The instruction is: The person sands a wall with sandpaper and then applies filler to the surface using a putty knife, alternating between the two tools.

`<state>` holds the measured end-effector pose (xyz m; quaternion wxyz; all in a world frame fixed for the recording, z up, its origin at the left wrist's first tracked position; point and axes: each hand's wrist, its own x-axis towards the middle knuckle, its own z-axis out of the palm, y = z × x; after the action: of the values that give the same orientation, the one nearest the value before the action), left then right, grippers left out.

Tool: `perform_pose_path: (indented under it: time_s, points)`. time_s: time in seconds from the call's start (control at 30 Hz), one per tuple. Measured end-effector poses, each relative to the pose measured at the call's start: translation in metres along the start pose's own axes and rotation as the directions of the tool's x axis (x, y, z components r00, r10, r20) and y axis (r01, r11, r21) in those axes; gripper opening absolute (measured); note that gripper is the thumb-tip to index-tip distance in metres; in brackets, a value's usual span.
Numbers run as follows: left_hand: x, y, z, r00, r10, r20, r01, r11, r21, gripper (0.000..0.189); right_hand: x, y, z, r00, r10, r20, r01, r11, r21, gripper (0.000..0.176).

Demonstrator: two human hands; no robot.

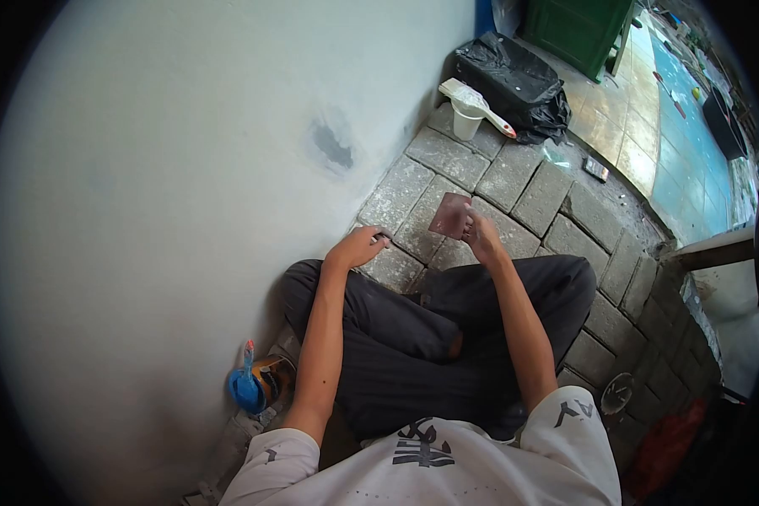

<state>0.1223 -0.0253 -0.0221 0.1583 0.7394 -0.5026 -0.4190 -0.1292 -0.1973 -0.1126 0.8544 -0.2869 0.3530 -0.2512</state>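
A reddish-brown piece of sandpaper (450, 216), roughly square, is held by one edge in my right hand (482, 237), out over the paving in front of my crossed legs. My left hand (359, 248) hovers beside the wall, above my knee, with its fingers curled in. A small dark patch shows at those fingertips, too small to make out. To my left rises the pale wall (185, 185), which carries a rough grey patch (332, 145) beyond my left hand.
A broad brush (481, 106) lies across a white cup (466, 126) near a black plastic bag (514, 80). A blue and orange can (270, 379) with a brush stands by my left hip. Grey pavers (548, 194) cover the ground; a clear cup (617, 393) is at right.
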Motion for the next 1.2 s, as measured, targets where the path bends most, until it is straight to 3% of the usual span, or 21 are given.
perform_pose_path:
  time_s: [0.57,0.67,0.73,0.77,0.83,0.87,0.93,1.07,1.2]
  points:
    - [0.003,-0.003,0.001,1.000,0.018,-0.022,-0.017,0.997,0.069,0.029,0.013,0.012,-0.017,0.999,-0.005,0.048,0.004,1.000,0.017,0.030]
    - [0.001,0.004,-0.001,0.997,0.046,-0.067,-0.046,0.999,0.001,0.030,0.018,0.015,-0.021,0.999,-0.008,0.042,0.007,1.000,0.028,0.030]
    - [-0.001,0.012,-0.002,0.973,0.079,-0.216,-0.103,0.989,-0.106,0.036,0.017,0.014,-0.019,0.999,-0.008,0.034,0.007,1.000,0.030,0.031]
    - [-0.002,0.016,-0.004,0.974,0.078,-0.213,-0.103,0.989,-0.106,0.036,0.016,0.013,-0.019,0.999,-0.008,0.037,0.007,1.000,0.021,0.031]
    - [-0.001,0.022,-0.006,0.912,0.157,-0.379,-0.246,0.948,-0.201,0.043,0.014,0.011,-0.017,0.999,-0.007,0.036,0.006,1.000,0.013,0.031]
    - [0.000,0.025,-0.008,0.914,0.157,-0.375,-0.245,0.948,-0.202,0.043,0.014,0.011,-0.016,1.000,-0.010,0.030,0.010,1.000,0.015,0.032]
    - [0.001,0.026,-0.013,0.863,0.170,-0.476,-0.393,0.818,-0.419,0.047,0.013,0.010,-0.015,1.000,-0.013,0.021,0.012,1.000,0.017,0.032]
    - [-0.007,0.030,-0.023,0.835,0.058,-0.548,-0.397,0.752,-0.526,0.052,0.014,0.012,-0.017,0.999,-0.014,0.035,0.013,1.000,0.012,0.033]
    - [-0.010,0.034,-0.024,0.825,0.037,-0.564,-0.419,0.709,-0.568,0.055,0.014,0.011,-0.017,0.999,-0.012,0.030,0.011,1.000,0.025,0.033]
